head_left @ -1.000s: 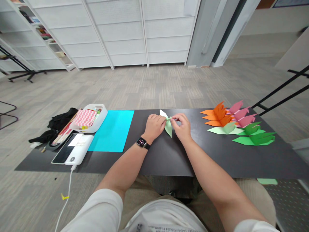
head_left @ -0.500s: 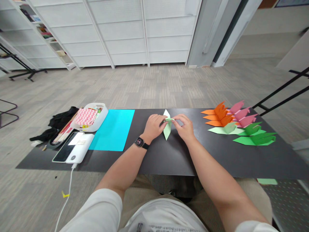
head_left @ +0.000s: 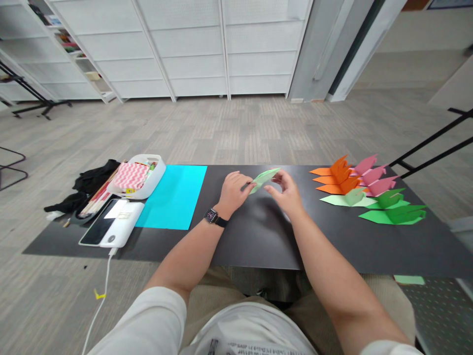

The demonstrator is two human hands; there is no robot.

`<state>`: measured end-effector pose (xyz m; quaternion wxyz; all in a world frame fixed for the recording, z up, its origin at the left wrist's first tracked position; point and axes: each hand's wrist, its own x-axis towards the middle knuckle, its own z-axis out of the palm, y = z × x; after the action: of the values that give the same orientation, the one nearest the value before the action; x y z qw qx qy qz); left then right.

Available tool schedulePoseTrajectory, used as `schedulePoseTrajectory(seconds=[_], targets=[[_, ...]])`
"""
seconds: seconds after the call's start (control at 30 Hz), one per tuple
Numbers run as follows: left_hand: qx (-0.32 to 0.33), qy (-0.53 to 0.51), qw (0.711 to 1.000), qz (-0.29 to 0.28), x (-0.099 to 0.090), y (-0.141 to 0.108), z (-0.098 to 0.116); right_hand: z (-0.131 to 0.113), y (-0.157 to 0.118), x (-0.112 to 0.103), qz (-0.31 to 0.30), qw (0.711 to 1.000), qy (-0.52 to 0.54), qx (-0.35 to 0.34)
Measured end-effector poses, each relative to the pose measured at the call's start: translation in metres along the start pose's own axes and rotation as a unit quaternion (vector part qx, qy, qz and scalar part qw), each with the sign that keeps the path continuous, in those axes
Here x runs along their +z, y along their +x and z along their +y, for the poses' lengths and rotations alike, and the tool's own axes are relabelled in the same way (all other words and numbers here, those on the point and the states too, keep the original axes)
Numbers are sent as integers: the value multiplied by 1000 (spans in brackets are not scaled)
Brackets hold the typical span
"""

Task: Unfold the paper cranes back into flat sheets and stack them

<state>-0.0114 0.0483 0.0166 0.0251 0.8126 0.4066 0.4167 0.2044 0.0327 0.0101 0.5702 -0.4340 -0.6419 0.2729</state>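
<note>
A folded light green paper piece [head_left: 265, 177] is held over the dark table, slanting up to the right. My left hand [head_left: 235, 191] pinches its lower left end between thumb and fingers. Around its upper right end curves my right hand [head_left: 286, 191], with the index fingertip by the paper and the thumb apart below it. To the right stand folded paper figures: orange ones [head_left: 337, 176], pink ones [head_left: 374, 176], a light green one [head_left: 349, 198] and green ones [head_left: 397, 213].
The dark table [head_left: 258, 241] carries a cyan sheet [head_left: 173, 197] on the left, beside a white basket [head_left: 157, 177], a phone and power bank [head_left: 121, 224] with a cable [head_left: 107, 281], and black cloth [head_left: 94, 178]. Black metal legs [head_left: 436, 145] stand beyond the right end.
The light green paper has turned from upright, with its points toward and away from me, to a slanted, narrower pose. My right thumb has moved away from it.
</note>
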Motion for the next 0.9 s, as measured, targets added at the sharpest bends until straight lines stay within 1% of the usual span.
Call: schedulePoseTrajectory(seconds=[0.07,0.13,0.27,0.37,0.5,0.6,0.7,0.77,0.9], targets=[[2,-1,1000,22,0,-1,0,4,-1,4,-28,999,-25,5],[11,-4,999,31,-1,-2,-1,5,-2,6,-37,998,-48,10],[26,-6,998,58,0,-2,0,5,-5,9,-15,998,-58,14],[24,-6,996,84,0,-3,2,6,-6,10,-17,998,-51,25],[11,4,997,77,0,-2,5,14,-8,14,-34,997,-13,66],[14,3,997,70,-1,-2,7,19,-9,18,-61,991,46,107],[20,-1,997,74,-2,-1,9,21,-8,22,-85,981,110,137],[22,-1,997,78,-2,0,9,20,-7,24,-94,977,132,140],[41,-6,996,76,-1,-1,10,18,-6,24,-98,980,131,111]])
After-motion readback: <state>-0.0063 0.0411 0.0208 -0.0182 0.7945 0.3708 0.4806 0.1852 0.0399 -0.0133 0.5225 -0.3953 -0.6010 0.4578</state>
